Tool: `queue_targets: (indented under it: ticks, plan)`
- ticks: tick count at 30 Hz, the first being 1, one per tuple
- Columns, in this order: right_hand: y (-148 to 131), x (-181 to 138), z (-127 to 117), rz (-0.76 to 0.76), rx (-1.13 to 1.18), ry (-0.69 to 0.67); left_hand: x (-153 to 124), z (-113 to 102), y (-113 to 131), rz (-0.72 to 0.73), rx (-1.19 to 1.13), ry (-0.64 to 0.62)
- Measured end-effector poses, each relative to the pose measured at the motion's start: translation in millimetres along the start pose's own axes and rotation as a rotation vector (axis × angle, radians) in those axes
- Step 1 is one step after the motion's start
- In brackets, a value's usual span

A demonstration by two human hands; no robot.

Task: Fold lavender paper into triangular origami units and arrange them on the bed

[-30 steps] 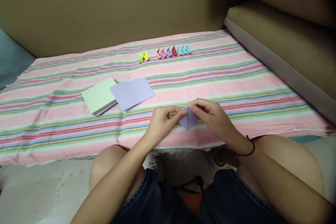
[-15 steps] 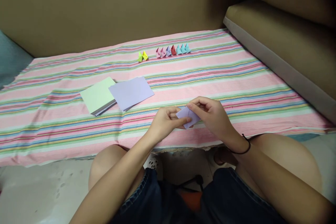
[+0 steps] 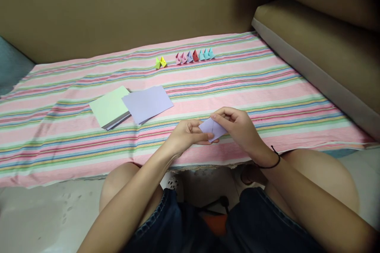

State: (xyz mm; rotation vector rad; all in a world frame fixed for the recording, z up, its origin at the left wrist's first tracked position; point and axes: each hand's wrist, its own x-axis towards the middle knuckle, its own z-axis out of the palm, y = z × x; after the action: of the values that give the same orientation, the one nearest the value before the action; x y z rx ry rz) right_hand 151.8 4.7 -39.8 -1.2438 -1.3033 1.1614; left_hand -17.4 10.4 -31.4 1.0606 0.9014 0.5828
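Note:
Both hands pinch a small folded purple paper [image 3: 211, 128] just above the near edge of the striped cloth [image 3: 267, 87]. My left hand [image 3: 185, 136] grips its left side with thumb and fingers closed. My right hand [image 3: 239, 126], a black band on its wrist, holds the right side with fingertips pressed on the fold. A row of small folded paper pieces [image 3: 194, 55] in pink, purple, red and blue stands at the far side, with two yellow-green ones [image 3: 160, 62] to their left.
A stack of paper sheets lies left of the hands, a green sheet [image 3: 109, 106] and a purple sheet [image 3: 147, 104] on top. Brown cushions [image 3: 320, 43] rise at the back and right. My bare knees and dark shorts fill the bottom.
The purple piece has been turned from a downward-pointing triangle to a flatter, tilted shape between the fingers. Both hands stay in place; the view has shifted slightly.

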Motion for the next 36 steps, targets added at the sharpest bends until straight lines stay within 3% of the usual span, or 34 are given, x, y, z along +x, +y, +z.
queue_targets:
  ticks: [8, 14, 21, 25, 30, 36]
  plan:
    - [-0.1, -0.3, -1.4, -0.017, -0.007, 0.021, -0.9, 0.7, 0.9, -0.009, 0.037, 0.001]
    - [-1.5, 0.6, -2.6, -0.047, 0.017, -0.007, -2.3, 1.3, 1.4, 0.092, 0.087, -0.039]
    - [-5.0, -0.2, -6.2, -0.041, 0.109, -0.033, 2.6, 0.0, -1.9, 0.301, 0.105, 0.199]
    - [-4.4, -0.8, -6.8, -0.019, 0.136, -0.127, 2.1, -4.8, 0.4, 0.316, 0.173, 0.169]
    - [1.3, -1.8, -6.6, 0.0, 0.084, -0.151, 2.3, -9.8, -0.9, 0.335, 0.409, 0.228]
    - [-1.5, -0.6, -11.9, 0.06, 0.129, -0.276, -2.1, -17.0, 9.4, 0.236, 0.309, 0.037]
